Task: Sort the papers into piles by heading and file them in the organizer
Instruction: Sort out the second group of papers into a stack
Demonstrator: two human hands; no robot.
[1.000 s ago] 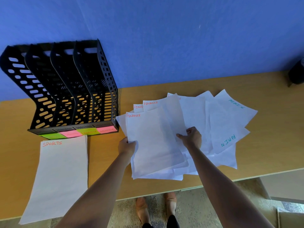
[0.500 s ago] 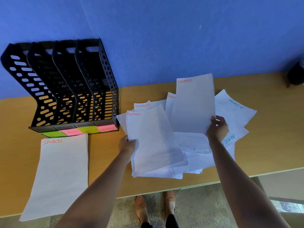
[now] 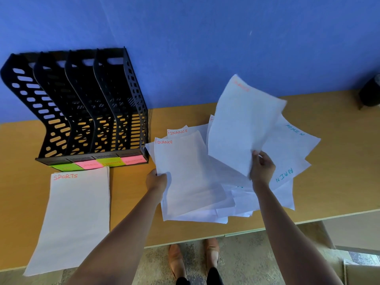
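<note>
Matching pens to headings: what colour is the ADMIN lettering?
Teal blue, on the ADMIN sheets, clearest in the head view.

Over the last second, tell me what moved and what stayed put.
The right hand took one sheet out of the loose pile, raised it clear and now holds it by its bottom edge, tilted right. The left hand kept its grip on the Finance sheet. The Sports sheet, the organizer and the Admin sheets did not move.

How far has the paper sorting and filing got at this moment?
Done: only a SPORTS pile lies apart. In hand: the right hand lifts one sheet; the left hand grips a FINANCE sheet. Left: the mixed heap; the organizer looks empty.
</note>
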